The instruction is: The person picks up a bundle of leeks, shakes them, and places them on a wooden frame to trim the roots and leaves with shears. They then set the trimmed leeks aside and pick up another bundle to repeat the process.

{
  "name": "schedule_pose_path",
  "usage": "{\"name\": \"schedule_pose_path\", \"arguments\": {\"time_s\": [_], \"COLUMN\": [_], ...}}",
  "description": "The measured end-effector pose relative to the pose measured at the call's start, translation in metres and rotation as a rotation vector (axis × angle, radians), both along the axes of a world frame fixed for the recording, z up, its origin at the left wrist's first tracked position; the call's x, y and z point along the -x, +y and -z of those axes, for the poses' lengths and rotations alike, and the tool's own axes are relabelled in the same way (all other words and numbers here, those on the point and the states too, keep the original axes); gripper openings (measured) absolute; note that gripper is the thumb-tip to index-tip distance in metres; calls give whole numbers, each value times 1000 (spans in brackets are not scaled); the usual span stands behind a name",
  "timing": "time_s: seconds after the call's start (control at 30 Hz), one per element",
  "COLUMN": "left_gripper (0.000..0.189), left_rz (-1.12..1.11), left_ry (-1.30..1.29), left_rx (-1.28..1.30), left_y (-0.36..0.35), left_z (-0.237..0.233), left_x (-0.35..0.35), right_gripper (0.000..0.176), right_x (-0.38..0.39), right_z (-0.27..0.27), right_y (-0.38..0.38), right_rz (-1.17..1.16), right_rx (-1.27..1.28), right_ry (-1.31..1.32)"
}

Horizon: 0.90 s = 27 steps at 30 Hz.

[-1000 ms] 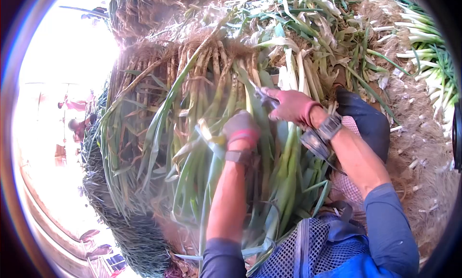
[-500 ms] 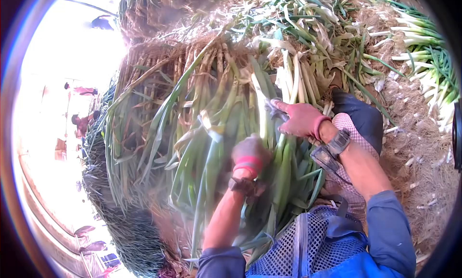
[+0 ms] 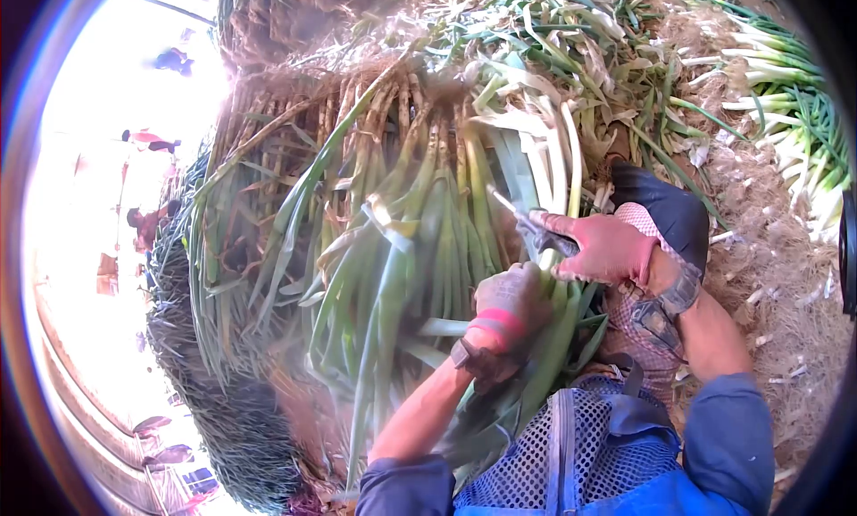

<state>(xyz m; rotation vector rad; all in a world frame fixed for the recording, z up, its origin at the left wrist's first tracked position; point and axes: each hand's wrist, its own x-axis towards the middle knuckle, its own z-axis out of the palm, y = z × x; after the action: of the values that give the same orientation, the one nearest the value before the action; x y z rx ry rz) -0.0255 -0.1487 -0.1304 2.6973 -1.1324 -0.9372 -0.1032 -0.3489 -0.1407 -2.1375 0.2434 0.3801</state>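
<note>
Both hands wear pink gloves with grey palms and fingers. My right hand [image 3: 607, 248] is closed round green onion stalks [image 3: 576, 159] just below their white shanks; a thin pale piece juts out past its fingertips. Just below and to the left, my left hand [image 3: 513, 297] is curled into a fist against the leaves of those onions, its fingertips hidden. The held leaves [image 3: 555, 342] run down toward my lap. Left of my hands lies a thick layer of untrimmed green onions [image 3: 393, 159], brown roots at the top and leaves hanging toward me.
Stripped leaves [image 3: 571, 34] are heaped at the top. Cleaned green onions [image 3: 790, 114] lie at the far right, above ground strewn with root scraps [image 3: 768, 311]. A dark green stack of onion leaves [image 3: 232, 436] stands at lower left. Other people [image 3: 152, 221] are in the bright background.
My left hand has moved right and slightly down, up beside my right hand. The right hand has shifted a little right and down, and the held onions have swung right.
</note>
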Motion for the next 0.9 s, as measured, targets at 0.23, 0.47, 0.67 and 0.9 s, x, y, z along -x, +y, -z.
{"name": "schedule_pose_path", "arguments": {"time_s": [0.23, 0.47, 0.67, 0.9], "left_gripper": [50, 40, 50, 42], "left_rz": [73, -284, -264, -329], "left_ry": [170, 632, 126, -23], "left_rx": [177, 244, 226, 94], "left_y": [13, 34, 11, -15], "left_z": [23, 39, 53, 89], "left_x": [-18, -67, -102, -123], "right_gripper": [86, 85, 80, 80], "right_x": [-22, -43, -98, -161], "right_z": [-28, -24, -12, 27], "right_y": [2, 9, 8, -1], "right_rz": [-66, -341, -136, 47], "right_rx": [177, 250, 300, 316], "right_ry": [218, 233, 295, 188]}}
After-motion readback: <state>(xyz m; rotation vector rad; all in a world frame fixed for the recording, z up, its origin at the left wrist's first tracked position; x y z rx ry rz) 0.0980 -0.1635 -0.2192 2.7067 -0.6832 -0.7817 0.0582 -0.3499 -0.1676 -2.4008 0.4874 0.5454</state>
